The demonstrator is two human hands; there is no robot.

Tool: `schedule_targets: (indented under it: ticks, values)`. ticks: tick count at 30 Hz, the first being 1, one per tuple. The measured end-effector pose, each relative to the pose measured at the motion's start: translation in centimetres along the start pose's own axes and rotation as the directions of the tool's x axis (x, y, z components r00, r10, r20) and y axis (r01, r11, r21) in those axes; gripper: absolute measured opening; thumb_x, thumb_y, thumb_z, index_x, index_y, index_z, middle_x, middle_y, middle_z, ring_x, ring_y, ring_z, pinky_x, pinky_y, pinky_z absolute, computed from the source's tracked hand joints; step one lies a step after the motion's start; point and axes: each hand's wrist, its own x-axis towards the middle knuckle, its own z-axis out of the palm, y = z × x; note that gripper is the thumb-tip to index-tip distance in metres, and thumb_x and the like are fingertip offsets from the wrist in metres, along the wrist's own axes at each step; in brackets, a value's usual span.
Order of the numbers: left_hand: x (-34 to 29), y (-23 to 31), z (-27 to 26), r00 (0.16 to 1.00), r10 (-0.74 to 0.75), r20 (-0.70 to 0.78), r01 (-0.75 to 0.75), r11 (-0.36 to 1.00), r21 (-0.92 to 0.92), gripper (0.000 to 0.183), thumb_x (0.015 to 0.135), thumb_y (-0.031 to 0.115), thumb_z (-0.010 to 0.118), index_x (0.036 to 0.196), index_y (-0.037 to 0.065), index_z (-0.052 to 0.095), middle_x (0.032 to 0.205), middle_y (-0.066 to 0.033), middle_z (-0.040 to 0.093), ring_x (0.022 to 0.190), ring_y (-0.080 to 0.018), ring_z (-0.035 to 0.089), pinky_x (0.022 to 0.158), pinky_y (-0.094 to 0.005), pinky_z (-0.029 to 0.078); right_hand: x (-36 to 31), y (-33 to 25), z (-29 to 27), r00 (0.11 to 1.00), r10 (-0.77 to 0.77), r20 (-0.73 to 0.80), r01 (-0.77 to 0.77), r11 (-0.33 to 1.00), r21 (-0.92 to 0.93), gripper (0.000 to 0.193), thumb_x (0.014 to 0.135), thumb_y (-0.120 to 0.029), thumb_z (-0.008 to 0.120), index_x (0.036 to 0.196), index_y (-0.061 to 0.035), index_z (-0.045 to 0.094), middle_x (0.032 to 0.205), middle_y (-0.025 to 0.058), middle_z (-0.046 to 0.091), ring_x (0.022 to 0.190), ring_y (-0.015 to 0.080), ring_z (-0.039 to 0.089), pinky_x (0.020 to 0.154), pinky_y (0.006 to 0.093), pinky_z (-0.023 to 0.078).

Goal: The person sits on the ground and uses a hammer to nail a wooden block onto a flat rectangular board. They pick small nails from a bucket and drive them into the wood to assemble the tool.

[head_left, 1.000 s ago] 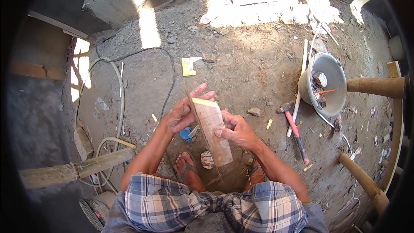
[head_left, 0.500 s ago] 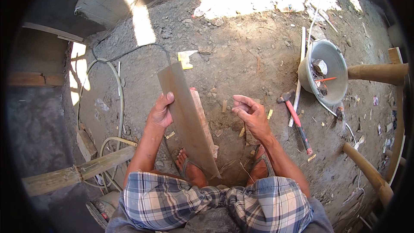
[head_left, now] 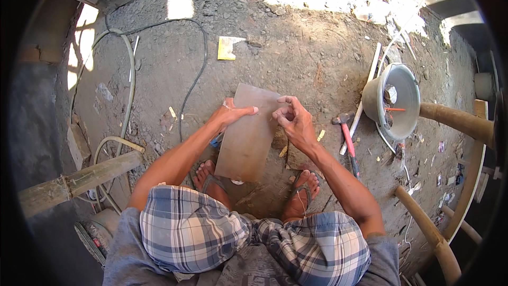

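Observation:
My left hand (head_left: 236,113) grips a flat, rectangular grey-brown tile (head_left: 246,143) by its upper left edge. The thumb lies across the face, while the other fingers are mostly hidden behind it. The tile is tilted above the ground between my feet, broad face towards me. At its upper right edge is my right hand (head_left: 294,123), fingers curled and thumb drawn in as in a pinch. Whatever those fingertips hold, if anything, is too small to make out. A red-handled hammer (head_left: 348,140) lies on the ground to the right of this hand.
A grey bucket (head_left: 374,98) with stones and an orange stick inside lies tipped on the right, beside a white pipe (head_left: 364,95). Wooden poles (head_left: 431,228) stand at right, a bamboo pole (head_left: 79,181) at left. A hose (head_left: 132,69) and a dark cable (head_left: 202,47) cross the dirt.
The tile has turned from a steep, narrow view to show its broad face. My right hand has come to its right edge, and the left thumb has swung across it. The view has shifted.

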Motion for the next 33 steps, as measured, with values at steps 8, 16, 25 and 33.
schedule_targets:
  ticks: [8,16,25,33]
  values:
    - [2.5,-3.4,-0.7,0.984,-0.015,-0.175,0.068,0.951,0.301,0.083,0.079,0.043,0.094,0.134,-0.012,0.065,0.112,-0.0215,0.077,0.093,-0.0283,0.078,0.081,-0.0410,0.065,2.5,1.9,3.3,0.997,-0.077,0.027,0.081,0.967,-0.243,0.015,0.098,-0.009,0.077,0.108,-0.0002,0.070,0.094,0.0211,0.079,0.083,0.0329,0.080,0.074,0.0415,0.060]
    - [2.3,-5.5,-0.7,0.966,0.173,-0.194,-0.121,0.960,0.252,0.104,0.075,0.053,0.093,0.147,-0.011,0.054,0.135,-0.0285,0.070,0.119,-0.0367,0.072,0.103,-0.0458,0.057,2.9,3.1,4.9,0.970,-0.244,0.010,0.237,0.928,-0.289,0.012,0.097,-0.009,0.077,0.100,-0.0028,0.067,0.091,0.0202,0.077,0.080,0.0407,0.077,0.070,0.0437,0.060]
    - [1.1,-5.1,0.5,0.853,0.465,-0.237,-0.401,0.875,0.271,0.107,0.083,0.028,0.091,0.169,0.003,0.033,0.155,-0.0275,0.058,0.144,-0.0399,0.057,0.121,-0.0469,0.046,3.2,3.3,5.5,0.960,-0.274,0.051,0.272,0.881,-0.386,0.015,0.098,-0.014,0.076,0.097,-0.0043,0.065,0.086,0.0223,0.073,0.080,0.0453,0.072,0.067,0.0500,0.057]
    - [0.6,-5.0,0.8,0.878,0.443,-0.181,-0.391,0.882,0.264,0.064,0.090,0.020,0.085,0.149,0.012,0.061,0.134,-0.0154,0.073,0.128,-0.0306,0.067,0.129,-0.0446,0.036,3.6,3.0,5.0,0.950,-0.281,0.135,0.312,0.845,-0.434,0.015,0.098,-0.015,0.075,0.096,-0.0046,0.065,0.085,0.0219,0.072,0.080,0.0453,0.072,0.067,0.0519,0.056]
